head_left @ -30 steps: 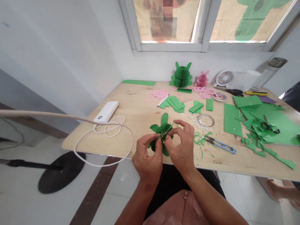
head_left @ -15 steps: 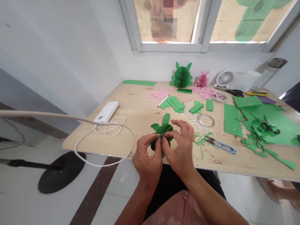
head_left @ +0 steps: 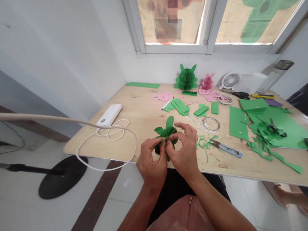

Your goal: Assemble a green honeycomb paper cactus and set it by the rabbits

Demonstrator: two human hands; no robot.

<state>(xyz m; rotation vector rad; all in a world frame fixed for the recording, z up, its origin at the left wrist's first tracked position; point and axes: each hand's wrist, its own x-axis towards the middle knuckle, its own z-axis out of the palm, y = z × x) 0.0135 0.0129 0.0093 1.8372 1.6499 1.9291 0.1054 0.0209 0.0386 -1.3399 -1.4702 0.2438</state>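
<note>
At the table's near edge, my left hand (head_left: 153, 162) and my right hand (head_left: 182, 150) pinch a green paper figure (head_left: 170, 123) between them. Rounded, ear-like flaps stick up from it, and a dark pleated part shows below. My fingertips meet at its middle and hide what they grip there. A thin pale strip or string shows by my right fingers; I cannot make out which. To the right lie blue-handled thread snips (head_left: 227, 149) among green paper clippings (head_left: 205, 144). A ring of tape (head_left: 211, 124) lies just beyond.
Green paper strips (head_left: 180, 106), pink scraps (head_left: 163, 96) and a pen lie farther back. A finished green figure (head_left: 186, 79), a pink one (head_left: 207, 81) and a small fan (head_left: 230, 80) stand by the wall. Left is a power bank (head_left: 110, 115) with a looped cable. Black scissors (head_left: 272, 129) rest on green sheets.
My hands stay on the green paper figure. My right hand has shifted very slightly left, its fingers still pinching; the things on the table have not moved.
</note>
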